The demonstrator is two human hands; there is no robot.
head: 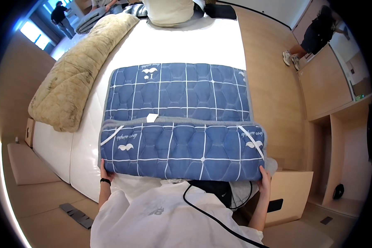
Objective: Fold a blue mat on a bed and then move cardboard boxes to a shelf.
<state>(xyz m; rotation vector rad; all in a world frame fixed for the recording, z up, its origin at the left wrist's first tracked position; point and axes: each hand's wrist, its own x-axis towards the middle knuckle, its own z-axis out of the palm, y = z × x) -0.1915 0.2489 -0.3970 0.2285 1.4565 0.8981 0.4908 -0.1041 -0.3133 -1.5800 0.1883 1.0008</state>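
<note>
A blue quilted mattress pad (175, 93) with white grid lines lies on the white mattress (186, 43), its near part folded over towards the far side. White elastic straps cross the two far corners of the folded part, and a small white tag (152, 117) sticks up at its far edge. My left hand (107, 172) grips the near left corner of the fold, with the fingers partly hidden beneath it. At the near right corner my right hand (265, 177) holds the fold, its thumb on top.
A rolled beige quilt (80, 74) lies along the mattress's left side. Someone in a light shirt (169, 12) sits at the far end, near a black item (220, 11). Another person (317, 31) stands by the wooden cabinet (325, 83) at right. A wooden nightstand (289, 198) is beside my right arm.
</note>
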